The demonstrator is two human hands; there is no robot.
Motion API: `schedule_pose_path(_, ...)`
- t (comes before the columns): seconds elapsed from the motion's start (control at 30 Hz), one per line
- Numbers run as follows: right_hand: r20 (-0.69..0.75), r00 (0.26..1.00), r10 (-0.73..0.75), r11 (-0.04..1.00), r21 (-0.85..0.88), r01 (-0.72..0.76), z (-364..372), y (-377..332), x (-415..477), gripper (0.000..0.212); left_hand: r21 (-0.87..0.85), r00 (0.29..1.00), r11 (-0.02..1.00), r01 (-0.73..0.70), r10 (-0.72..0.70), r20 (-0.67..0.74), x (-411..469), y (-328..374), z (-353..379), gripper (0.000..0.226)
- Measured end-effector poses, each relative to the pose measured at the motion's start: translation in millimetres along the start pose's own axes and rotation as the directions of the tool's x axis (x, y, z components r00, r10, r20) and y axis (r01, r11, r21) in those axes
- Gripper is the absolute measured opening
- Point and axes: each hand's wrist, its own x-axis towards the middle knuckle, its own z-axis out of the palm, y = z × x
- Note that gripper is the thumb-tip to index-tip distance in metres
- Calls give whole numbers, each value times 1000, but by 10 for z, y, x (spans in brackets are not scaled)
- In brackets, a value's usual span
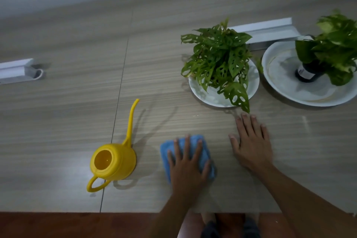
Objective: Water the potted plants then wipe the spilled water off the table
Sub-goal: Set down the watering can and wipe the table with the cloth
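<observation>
2 plants, 2 plates, 1 watering can, 1 cloth, 2 hands.

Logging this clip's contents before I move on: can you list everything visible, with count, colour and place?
Watering can: 1, yellow, upright on table, left of cloth.
Cloth: 1, blue, near edge, under left hand.
Plants: 2, green; holed-leaf plant centre right, second plant far right in dark pot.
Saucers: 2, white; small saucer, large saucer, one under each plant.
Trunking: 2 pieces, white; left piece, right piece.
Table: 1, pale wood grain.
Floor: reddish brown, bottom.
Left hand: flat on cloth.
Right hand: flat on table, empty.
</observation>
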Motion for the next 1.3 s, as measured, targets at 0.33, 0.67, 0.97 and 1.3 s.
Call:
schedule_pose_path(0.33,22,1000,-3,1000,-13,3,-20,10,13,65,11,992,992,124,-123,-28,-154,-49,-41,72)
schedule_pose_path(0.67,21,1000,-12,1000,1,12,-25,50,13,64,7,939,947,320,-316,-139,453,-303,-121,70)
schedule_pose_path(0.97,10,999,-30,1000,5,30,-19,57,5,65,66,972,970,234,-232,-29,1374,-346,-205,72)
schedule_pose_path(1.3,13,999,-29,1000,0,29,-13,62,12,66,73,998,996,60,-59,-13,1290,-41,-120,69)
